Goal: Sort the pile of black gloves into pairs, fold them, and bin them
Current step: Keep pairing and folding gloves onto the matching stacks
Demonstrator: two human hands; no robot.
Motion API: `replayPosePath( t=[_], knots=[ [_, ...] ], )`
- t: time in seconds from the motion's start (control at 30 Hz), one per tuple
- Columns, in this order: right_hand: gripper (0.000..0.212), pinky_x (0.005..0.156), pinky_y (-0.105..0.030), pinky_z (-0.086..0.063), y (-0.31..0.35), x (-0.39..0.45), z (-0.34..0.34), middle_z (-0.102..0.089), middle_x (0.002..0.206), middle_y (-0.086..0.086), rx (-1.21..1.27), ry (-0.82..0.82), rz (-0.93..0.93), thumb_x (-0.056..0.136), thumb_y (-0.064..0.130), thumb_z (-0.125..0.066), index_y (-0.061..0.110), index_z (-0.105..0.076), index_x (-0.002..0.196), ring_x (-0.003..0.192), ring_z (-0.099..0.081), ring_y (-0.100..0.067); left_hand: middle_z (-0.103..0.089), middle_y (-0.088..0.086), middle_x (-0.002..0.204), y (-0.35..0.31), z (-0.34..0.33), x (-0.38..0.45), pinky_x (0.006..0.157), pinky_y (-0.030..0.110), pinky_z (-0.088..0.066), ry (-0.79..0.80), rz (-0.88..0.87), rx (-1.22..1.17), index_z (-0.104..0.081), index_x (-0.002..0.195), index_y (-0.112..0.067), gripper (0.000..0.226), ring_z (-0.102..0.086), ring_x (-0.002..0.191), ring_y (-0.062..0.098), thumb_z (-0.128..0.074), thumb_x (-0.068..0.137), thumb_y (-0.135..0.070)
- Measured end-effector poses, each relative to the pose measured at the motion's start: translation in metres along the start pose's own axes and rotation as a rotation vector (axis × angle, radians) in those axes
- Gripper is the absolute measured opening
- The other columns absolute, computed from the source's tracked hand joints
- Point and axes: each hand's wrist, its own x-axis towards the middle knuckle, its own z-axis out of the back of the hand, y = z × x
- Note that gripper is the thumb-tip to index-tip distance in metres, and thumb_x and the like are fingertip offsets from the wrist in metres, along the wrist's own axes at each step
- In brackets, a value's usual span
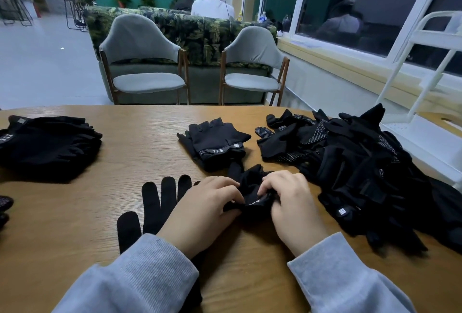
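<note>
Wood-grain surface [140, 142] carries everything. Both hands meet at its near middle on one crumpled fingerless glove [252, 195]: the left hand [200, 212] pinches its left edge, the right hand [292, 205] its right, fingers curled into the cloth. So the glove lies crosswise between them. The unsorted pile [355, 170] sits nearer the right hand; a knit glove [155, 207] lies flat under the left wrist.

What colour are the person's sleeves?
Light grey sleeves, head view.
</note>
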Motion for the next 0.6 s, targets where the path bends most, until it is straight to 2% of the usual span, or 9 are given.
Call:
replayPosePath(
  t=[0.1,0.17,0.27,0.37,0.43,0.5,0.6],
  knots=[
    [0.032,0.074,-0.037,-0.048,-0.006,-0.001,0.003,-0.058,0.093,0.009,0.019,-0.041,-0.095,0.077,-0.008,-0.057,0.022,-0.065,0.087,0.086,-0.054,-0.015,-0.057,-0.011,0.119,0.0,-0.001,-0.002,0.094,0.027,-0.041,0.008,-0.001,-0.047,-0.066,0.094,-0.024,0.016,-0.05,0.112,0.01,-0.062,0.081,-0.031],
    [0.029,0.069,-0.035,-0.049,-0.008,-0.002,0.005,-0.058,0.089,0.01,0.059,-0.077,-0.107,0.078,-0.008,-0.059,0.02,-0.066,0.082,0.077,-0.055,-0.013,-0.058,-0.012,0.113,-0.001,0.0,-0.002,0.091,0.023,-0.041,0.002,-0.017,-0.052,-0.067,0.093,-0.025,0.015,-0.051,0.107,0.007,-0.062,0.08,-0.031],
    [0.031,0.065,-0.017,-0.045,-0.01,-0.004,0.006,-0.057,0.083,0.012,0.089,-0.18,-0.057,0.076,-0.013,-0.059,0.017,-0.066,0.072,0.07,-0.053,-0.002,-0.059,-0.014,0.102,-0.006,0.003,-0.003,0.084,0.022,-0.043,0.032,-0.009,-0.049,-0.065,0.097,-0.027,0.016,-0.052,0.098,0.004,-0.061,0.083,-0.033],
    [0.034,0.069,-0.006,-0.041,-0.011,-0.004,0.009,-0.058,0.082,0.015,0.146,-0.25,-0.04,0.073,-0.018,-0.059,0.014,-0.066,0.068,0.084,-0.057,0.001,-0.058,-0.015,0.094,-0.01,0.004,-0.006,0.077,0.023,-0.045,0.039,-0.001,-0.049,-0.062,0.099,-0.03,0.024,-0.052,0.091,0.004,-0.05,0.08,-0.04],
    [0.037,0.071,-0.004,-0.041,-0.01,-0.005,0.011,-0.06,0.084,0.017,0.198,-0.25,-0.051,0.075,-0.017,-0.058,0.018,-0.065,0.069,0.088,-0.057,0.002,-0.059,-0.014,0.091,-0.01,0.004,-0.006,0.073,0.021,-0.043,0.031,0.0,-0.056,-0.062,0.097,-0.031,0.024,-0.051,0.089,0.005,-0.05,0.08,-0.041],
    [0.037,0.067,-0.005,-0.042,-0.004,-0.009,0.015,-0.061,0.081,0.019,0.259,-0.184,-0.091,0.083,-0.009,-0.056,0.027,-0.063,0.076,0.083,-0.058,0.003,-0.058,-0.016,0.088,-0.008,0.004,-0.006,0.072,0.019,-0.042,0.02,0.006,-0.075,-0.061,0.096,-0.033,0.021,-0.051,0.085,0.003,-0.05,0.081,-0.042],
    [0.014,0.057,-0.009,-0.04,0.006,-0.013,0.019,-0.057,0.071,0.019,0.369,-0.053,-0.117,0.091,0.021,-0.052,0.027,-0.064,0.096,0.067,-0.057,0.003,-0.056,-0.019,0.084,-0.009,0.002,-0.008,0.071,0.016,-0.043,0.004,0.028,-0.112,-0.061,0.095,-0.035,0.015,-0.049,0.078,-0.005,-0.055,0.082,-0.038]
  ],
)
